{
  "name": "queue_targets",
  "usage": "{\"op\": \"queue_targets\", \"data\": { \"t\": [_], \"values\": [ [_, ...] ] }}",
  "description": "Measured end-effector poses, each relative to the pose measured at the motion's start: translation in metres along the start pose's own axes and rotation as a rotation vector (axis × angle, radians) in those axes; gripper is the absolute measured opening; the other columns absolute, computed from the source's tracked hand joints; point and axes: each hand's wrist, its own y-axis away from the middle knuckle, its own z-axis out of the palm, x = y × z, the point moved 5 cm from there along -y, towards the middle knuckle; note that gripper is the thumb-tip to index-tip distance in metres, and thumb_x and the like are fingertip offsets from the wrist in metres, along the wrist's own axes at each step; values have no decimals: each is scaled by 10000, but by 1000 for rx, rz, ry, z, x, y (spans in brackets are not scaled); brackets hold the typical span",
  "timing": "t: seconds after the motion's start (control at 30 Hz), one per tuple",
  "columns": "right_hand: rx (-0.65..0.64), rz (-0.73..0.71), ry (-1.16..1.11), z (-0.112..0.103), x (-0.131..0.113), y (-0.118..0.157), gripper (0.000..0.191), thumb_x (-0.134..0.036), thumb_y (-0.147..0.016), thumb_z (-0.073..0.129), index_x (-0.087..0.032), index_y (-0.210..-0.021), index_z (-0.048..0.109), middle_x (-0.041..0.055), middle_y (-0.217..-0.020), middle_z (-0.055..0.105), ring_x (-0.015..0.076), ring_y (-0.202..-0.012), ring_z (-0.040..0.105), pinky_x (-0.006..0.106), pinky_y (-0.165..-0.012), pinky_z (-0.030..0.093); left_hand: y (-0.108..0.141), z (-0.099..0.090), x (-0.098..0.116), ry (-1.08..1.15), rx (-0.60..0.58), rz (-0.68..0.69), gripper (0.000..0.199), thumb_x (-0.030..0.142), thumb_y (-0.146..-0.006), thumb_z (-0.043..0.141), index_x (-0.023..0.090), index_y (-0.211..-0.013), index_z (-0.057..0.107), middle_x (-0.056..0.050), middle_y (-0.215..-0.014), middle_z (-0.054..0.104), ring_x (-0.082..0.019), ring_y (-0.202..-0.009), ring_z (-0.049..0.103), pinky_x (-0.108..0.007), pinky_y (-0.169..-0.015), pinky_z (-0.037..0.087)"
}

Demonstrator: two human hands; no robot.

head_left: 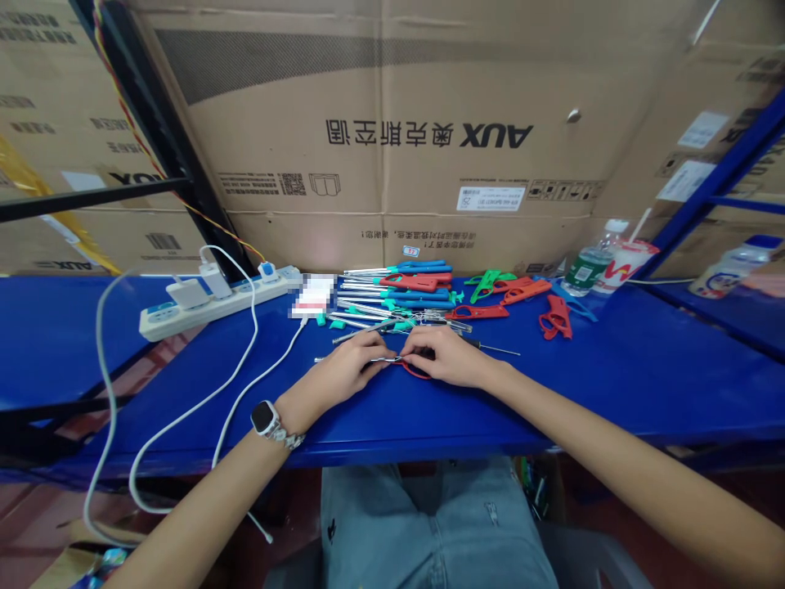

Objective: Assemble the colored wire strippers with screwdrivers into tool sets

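My left hand (349, 366) is closed in a pinch on the thin metal barrel (388, 359) of a long-necked lighter. Its tip sticks out left of the fingers. My right hand (450, 356) pinches the other end, where part of a red lighter handle (417, 372) shows under the fingers. The small parts between my fingertips are hidden. Just beyond my hands lies a pile of lighters with metal barrels and blue handles (423, 296), mixed with red ones and small teal pieces. A screwdriver (500, 350) with a thin shaft lies right of my right hand.
Loose green handle shells (487, 282) and red handle shells (557, 317) lie to the right. A water bottle (589, 266) and a paper cup (629, 263) stand behind them. A power strip (214, 303) with white cables is at left. Large cardboard boxes (392, 106) wall the back.
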Motion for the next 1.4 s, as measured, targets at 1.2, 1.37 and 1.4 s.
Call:
{"op": "queue_targets", "data": {
  "t": [1.2, 1.37, 1.4],
  "values": [
    [-169, 146, 72, -5, -1, -14, 117, -91, -860, 687, -176, -815, 753, 16, -749, 727, 146, -671, 646, 266, -648, 447, 2, 0, 1, -64, -35, -34, 238, 227, -1055, 510, 183, -1160, 719, -86, -1055, 681, -218, -986, 663, -380, -886, 575],
    [-166, 0, 413, 1, -21, -3, 176, -134, -962, 608, -170, -914, 774, 79, -937, 739, 196, -819, 654, 326, -752, 446, 2, -1, 4, -24, -15, 22, 233, 180, -1047, 514, 188, -1072, 745, -79, -1044, 683, -200, -970, 664, -359, -884, 571],
    [-179, -19, 490, 4, -26, 0, 201, -151, -983, 585, -162, -916, 774, 93, -946, 735, 206, -826, 651, 343, -768, 448, 2, -2, 4, -18, -10, 22, 235, 175, -1046, 514, 183, -1055, 749, -80, -1043, 681, -197, -965, 665, -356, -883, 571]
  ]
}}
